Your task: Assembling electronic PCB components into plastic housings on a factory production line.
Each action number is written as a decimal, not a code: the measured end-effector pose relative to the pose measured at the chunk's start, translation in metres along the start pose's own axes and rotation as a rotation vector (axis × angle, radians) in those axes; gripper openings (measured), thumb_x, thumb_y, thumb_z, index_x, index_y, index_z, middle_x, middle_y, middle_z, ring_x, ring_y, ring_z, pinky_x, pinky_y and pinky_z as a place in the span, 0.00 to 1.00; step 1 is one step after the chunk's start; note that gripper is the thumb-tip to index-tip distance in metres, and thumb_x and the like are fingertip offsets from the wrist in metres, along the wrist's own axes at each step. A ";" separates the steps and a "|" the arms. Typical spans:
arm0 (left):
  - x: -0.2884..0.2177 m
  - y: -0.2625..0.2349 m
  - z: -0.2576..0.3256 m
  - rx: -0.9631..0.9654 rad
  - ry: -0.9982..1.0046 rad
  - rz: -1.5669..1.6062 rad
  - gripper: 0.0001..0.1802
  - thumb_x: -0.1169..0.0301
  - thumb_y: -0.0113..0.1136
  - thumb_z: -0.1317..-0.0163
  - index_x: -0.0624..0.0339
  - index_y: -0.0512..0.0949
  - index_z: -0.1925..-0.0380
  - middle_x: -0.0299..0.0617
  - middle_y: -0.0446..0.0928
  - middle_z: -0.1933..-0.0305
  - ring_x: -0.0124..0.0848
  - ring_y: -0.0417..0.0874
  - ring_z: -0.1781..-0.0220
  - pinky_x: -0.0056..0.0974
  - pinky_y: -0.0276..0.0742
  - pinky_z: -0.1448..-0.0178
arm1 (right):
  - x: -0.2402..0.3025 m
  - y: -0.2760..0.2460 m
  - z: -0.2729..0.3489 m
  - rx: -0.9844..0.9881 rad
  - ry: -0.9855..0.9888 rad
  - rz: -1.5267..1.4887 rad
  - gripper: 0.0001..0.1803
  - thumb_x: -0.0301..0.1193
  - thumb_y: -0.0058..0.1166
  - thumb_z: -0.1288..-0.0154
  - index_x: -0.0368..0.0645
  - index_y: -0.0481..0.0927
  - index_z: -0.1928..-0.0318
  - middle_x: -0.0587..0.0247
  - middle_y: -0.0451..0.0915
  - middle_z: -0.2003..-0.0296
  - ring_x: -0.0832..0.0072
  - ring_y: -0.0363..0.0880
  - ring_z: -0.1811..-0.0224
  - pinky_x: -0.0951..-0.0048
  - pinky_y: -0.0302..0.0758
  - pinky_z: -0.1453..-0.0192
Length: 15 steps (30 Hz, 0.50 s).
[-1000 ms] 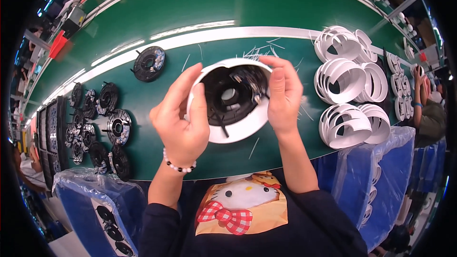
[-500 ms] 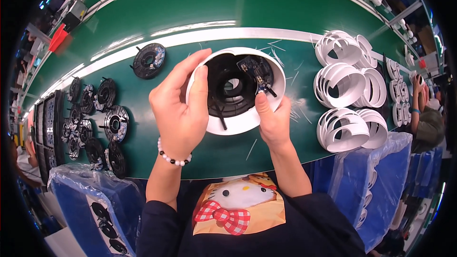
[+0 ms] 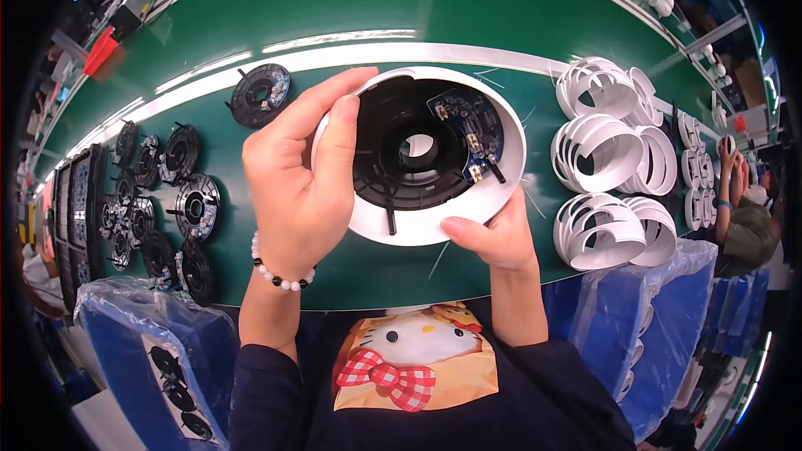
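Note:
Between both hands I hold a white round plastic housing point(image 3: 393, 232) above the green table, its wide opening facing me. Inside it sits a black round base point(image 3: 401, 185) with a central hole and a blue circuit board point(image 3: 469, 125) along its right side. My left hand point(image 3: 305, 163) grips the left wall, thumb and fingers over the rim. At the lower right rim, my right hand point(image 3: 499, 236) has its thumb against the wall; its other fingers are hidden behind the housing. Two black prongs stick out from the base.
Several black bases with circuit boards point(image 3: 198, 207) lie at the left, and a single one point(image 3: 261, 95) stands farther back. White rings point(image 3: 597, 150) are stacked at the right. Blue bins point(image 3: 159, 351) lined with clear plastic flank me. Another person point(image 3: 743, 221) works at the far right.
The housing has come closer and tilted, so its interior shows more. The black base lies flatter inside. My right thumb has moved from the board down to the outer rim.

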State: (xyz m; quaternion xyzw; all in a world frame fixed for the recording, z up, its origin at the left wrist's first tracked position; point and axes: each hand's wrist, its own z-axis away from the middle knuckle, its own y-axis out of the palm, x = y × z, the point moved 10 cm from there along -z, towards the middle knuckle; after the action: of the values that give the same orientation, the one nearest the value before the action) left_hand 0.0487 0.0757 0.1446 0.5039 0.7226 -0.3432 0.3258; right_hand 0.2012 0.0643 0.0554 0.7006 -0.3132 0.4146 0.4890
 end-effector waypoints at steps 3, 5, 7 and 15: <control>-0.003 0.002 0.000 0.091 -0.111 0.008 0.09 0.78 0.48 0.44 0.67 0.75 0.64 0.30 0.71 0.79 0.12 0.60 0.80 0.18 0.55 0.78 | 0.000 0.001 0.002 -0.021 -0.030 0.009 0.21 0.22 0.57 0.57 0.31 0.71 0.59 0.59 0.75 0.63 0.78 0.71 0.61 0.78 0.68 0.56; -0.003 0.003 -0.002 0.095 -0.059 -0.016 0.09 0.78 0.48 0.44 0.67 0.75 0.64 0.30 0.71 0.78 0.12 0.61 0.80 0.18 0.55 0.78 | 0.001 0.000 0.002 -0.025 -0.066 0.023 0.21 0.22 0.57 0.58 0.31 0.71 0.59 0.58 0.75 0.63 0.78 0.71 0.61 0.78 0.68 0.56; -0.007 0.009 -0.004 0.101 -0.004 -0.039 0.10 0.78 0.48 0.44 0.67 0.75 0.63 0.30 0.72 0.78 0.12 0.61 0.79 0.18 0.56 0.77 | 0.007 -0.001 0.001 -0.016 -0.128 0.020 0.22 0.23 0.58 0.59 0.31 0.70 0.58 0.58 0.74 0.62 0.78 0.71 0.60 0.77 0.67 0.55; 0.016 0.011 -0.001 0.169 -0.214 0.029 0.14 0.64 0.48 0.41 0.66 0.71 0.75 0.27 0.67 0.84 0.14 0.60 0.79 0.21 0.55 0.78 | 0.013 -0.002 0.003 -0.143 -0.158 -0.001 0.21 0.21 0.58 0.58 0.31 0.71 0.60 0.58 0.75 0.63 0.77 0.72 0.61 0.77 0.69 0.56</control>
State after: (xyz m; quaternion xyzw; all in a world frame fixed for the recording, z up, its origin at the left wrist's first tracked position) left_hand 0.0549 0.0873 0.1299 0.5007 0.6447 -0.4499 0.3622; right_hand 0.2100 0.0620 0.0654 0.6945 -0.3793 0.3346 0.5117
